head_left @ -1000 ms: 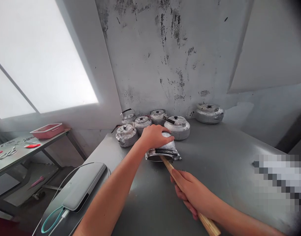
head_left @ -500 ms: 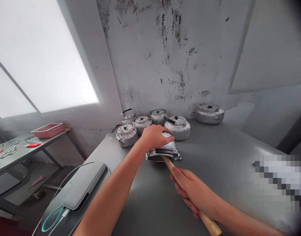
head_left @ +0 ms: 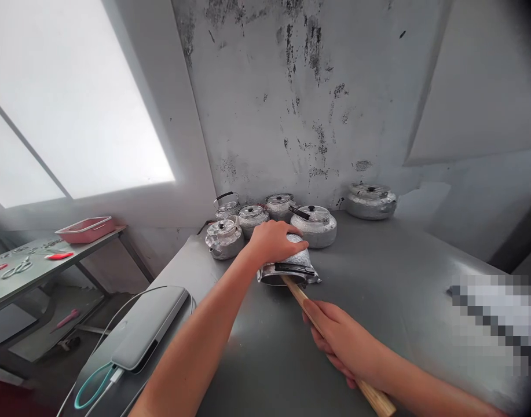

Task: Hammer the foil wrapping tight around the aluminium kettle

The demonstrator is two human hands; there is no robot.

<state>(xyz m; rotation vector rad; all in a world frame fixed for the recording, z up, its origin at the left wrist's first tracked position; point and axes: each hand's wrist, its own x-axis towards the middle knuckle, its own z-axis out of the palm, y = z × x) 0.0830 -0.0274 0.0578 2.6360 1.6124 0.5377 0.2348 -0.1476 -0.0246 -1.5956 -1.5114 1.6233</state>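
Observation:
A dented silver metal kettle (head_left: 297, 259) lies tipped on its side, its open mouth facing me and its black handle folded across the rim. My left hand (head_left: 271, 240) is wrapped over its upper side and holds it against the table. In my right hand (head_left: 337, 336) is a wooden stick (head_left: 297, 291), gripped around its middle, with its far end inside the kettle's mouth. What is on that inner end is hidden. Just behind stand a kettle with a black handle (head_left: 315, 227) and a smaller spouted kettle (head_left: 224, 238).
More kettles (head_left: 253, 217) stand by the wall, one apart at the right (head_left: 371, 202). A grey power bank (head_left: 150, 330) with cables lies on the left of the table (head_left: 265, 359). On a side bench are a pink basket (head_left: 86, 230) and scissors (head_left: 17, 269).
The wooden stick and my right hand have shifted very slightly, the hand toward the lower right and the stick a little left at the mouth. My left hand and the kettle look still.

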